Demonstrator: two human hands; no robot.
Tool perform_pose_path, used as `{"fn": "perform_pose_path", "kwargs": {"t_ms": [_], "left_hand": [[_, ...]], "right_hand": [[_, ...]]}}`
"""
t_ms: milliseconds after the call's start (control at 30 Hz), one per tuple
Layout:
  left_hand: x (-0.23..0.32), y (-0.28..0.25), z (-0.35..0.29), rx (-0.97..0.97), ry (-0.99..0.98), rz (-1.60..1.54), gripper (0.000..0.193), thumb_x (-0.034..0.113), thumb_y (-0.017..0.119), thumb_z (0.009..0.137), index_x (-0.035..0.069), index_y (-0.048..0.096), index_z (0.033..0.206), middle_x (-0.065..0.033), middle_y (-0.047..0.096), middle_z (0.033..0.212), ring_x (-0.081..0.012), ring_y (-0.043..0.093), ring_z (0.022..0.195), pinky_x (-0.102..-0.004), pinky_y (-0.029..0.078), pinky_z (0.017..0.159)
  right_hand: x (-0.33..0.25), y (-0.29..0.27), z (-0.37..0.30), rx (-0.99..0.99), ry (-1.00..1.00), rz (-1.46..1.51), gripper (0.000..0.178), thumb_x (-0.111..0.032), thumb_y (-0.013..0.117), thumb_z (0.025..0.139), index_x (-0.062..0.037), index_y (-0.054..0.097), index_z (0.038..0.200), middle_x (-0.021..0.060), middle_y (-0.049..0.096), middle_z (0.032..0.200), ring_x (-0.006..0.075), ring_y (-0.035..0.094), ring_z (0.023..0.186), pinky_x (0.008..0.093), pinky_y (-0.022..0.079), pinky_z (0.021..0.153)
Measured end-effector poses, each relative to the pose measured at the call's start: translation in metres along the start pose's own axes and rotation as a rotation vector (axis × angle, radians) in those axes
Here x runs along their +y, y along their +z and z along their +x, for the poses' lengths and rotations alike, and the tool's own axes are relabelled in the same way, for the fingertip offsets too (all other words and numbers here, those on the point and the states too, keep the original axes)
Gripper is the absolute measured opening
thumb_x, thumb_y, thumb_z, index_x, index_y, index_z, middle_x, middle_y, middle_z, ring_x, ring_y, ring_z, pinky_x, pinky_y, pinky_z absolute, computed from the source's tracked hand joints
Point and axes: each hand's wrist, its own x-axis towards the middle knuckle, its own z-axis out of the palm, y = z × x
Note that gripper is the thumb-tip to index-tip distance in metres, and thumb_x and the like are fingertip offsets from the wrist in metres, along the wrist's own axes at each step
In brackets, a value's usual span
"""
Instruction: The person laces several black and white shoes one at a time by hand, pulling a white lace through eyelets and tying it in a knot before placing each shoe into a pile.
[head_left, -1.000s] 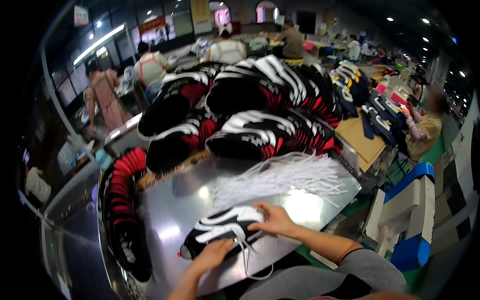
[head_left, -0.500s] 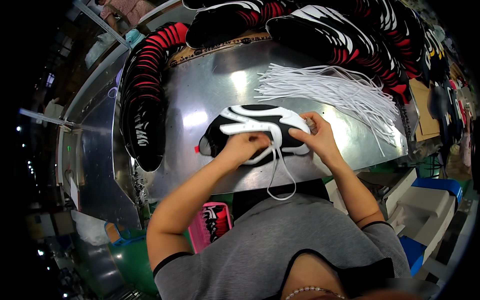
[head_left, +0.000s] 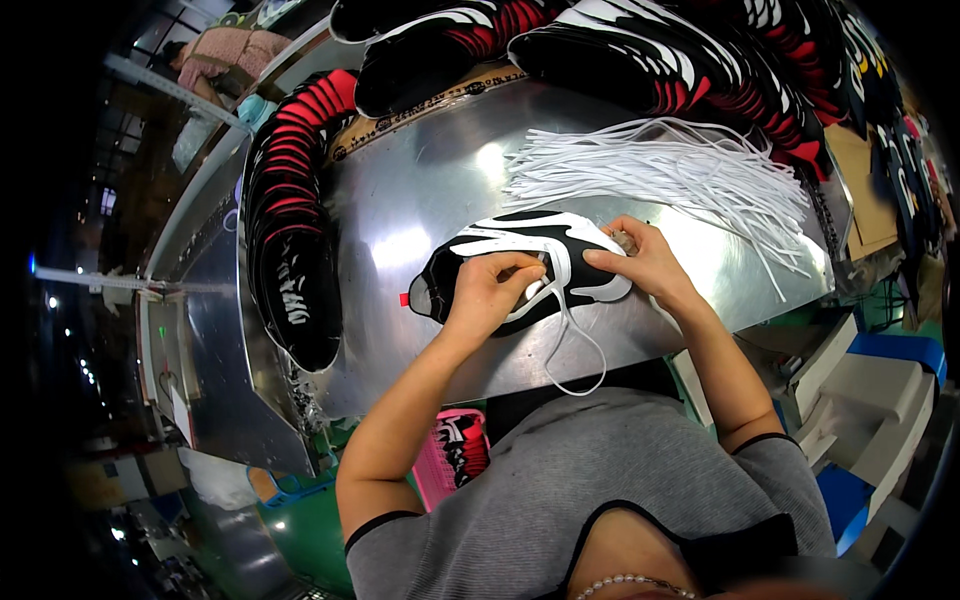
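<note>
A black and white shoe upper (head_left: 590, 236) lies on the metal table in front of me, its red tab pointing left. White shoelace (head_left: 603, 358) runs through its middle, and a loop droops toward the table's near edge. My left hand (head_left: 492, 292) is closed in a pinch at the lacing, thumb and forefinger together on the lace; the exact grip is partly hidden. At the right end of the upper, my right hand (head_left: 650, 266) holds its edge, thumb on top. Something small and greyish-brown shows by the right fingers; I cannot make out what it is.
Behind the upper lies a heap of white laces (head_left: 660, 175). A curved row of nested black and red uppers (head_left: 293, 215) stands at left, with more stacks (head_left: 620, 60) along the back. Below the table are a pink basket (head_left: 432, 470) and, rightward, a pale bin (head_left: 880, 400).
The view has shifted slightly. My left hand's fingers have drawn up into a clearer pinch at the lacing. My right hand keeps its hold, and the hanging loop has changed shape.
</note>
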Motion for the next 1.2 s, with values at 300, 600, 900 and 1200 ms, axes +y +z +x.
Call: {"fn": "perform_pose_path", "kwargs": {"t_ms": [300, 600, 900, 1200], "left_hand": [[0.001, -0.012, -0.010, 0.191, 0.297, 0.366, 0.008, 0.008, 0.068, 0.086, 0.000, 0.067, 0.085, -0.0073, 0.065, 0.077, -0.0175, 0.057, 0.066, -0.0304, 0.045, 0.058], [-0.060, -0.229, -0.107, 0.856, -0.014, 0.842, 0.012, 0.010, 0.062, 0.092, -0.001, 0.066, 0.092, -0.0159, 0.067, 0.092, -0.0294, 0.063, 0.085, -0.0374, 0.050, 0.079], [0.062, -0.057, -0.084, 0.368, 0.175, 0.226, 0.006, -0.002, 0.059, 0.090, -0.002, 0.064, 0.093, -0.0116, 0.064, 0.099, -0.0191, 0.060, 0.091, -0.0285, 0.048, 0.080], [0.083, -0.013, -0.013, 0.238, 0.598, 0.476, 0.006, 0.000, 0.069, 0.081, 0.001, 0.066, 0.086, -0.0150, 0.061, 0.121, -0.0295, 0.059, 0.103, -0.0374, 0.048, 0.086]], "right_hand": [[-0.009, 0.004, -0.030, 0.040, -0.038, 0.283, 0.038, -0.020, 0.076, 0.084, -0.0070, 0.060, 0.116, -0.0017, 0.062, 0.087, 0.0055, 0.053, 0.077, 0.0213, 0.041, 0.066], [0.009, -0.053, -0.040, 0.079, 0.055, 0.387, 0.034, -0.028, 0.073, 0.085, -0.0105, 0.061, 0.111, -0.0050, 0.060, 0.084, 0.0014, 0.051, 0.071, 0.0171, 0.038, 0.060], [0.023, -0.037, -0.026, 0.249, -0.209, -0.641, 0.047, -0.045, 0.071, 0.084, -0.0074, 0.061, 0.111, 0.0059, 0.065, 0.075, 0.0199, 0.063, 0.065, 0.0316, 0.046, 0.061], [-0.015, -0.045, -0.032, 0.276, -0.354, -0.342, 0.024, -0.021, 0.073, 0.085, -0.0017, 0.069, 0.099, 0.0056, 0.066, 0.084, 0.0135, 0.062, 0.071, 0.0257, 0.047, 0.061]]}}
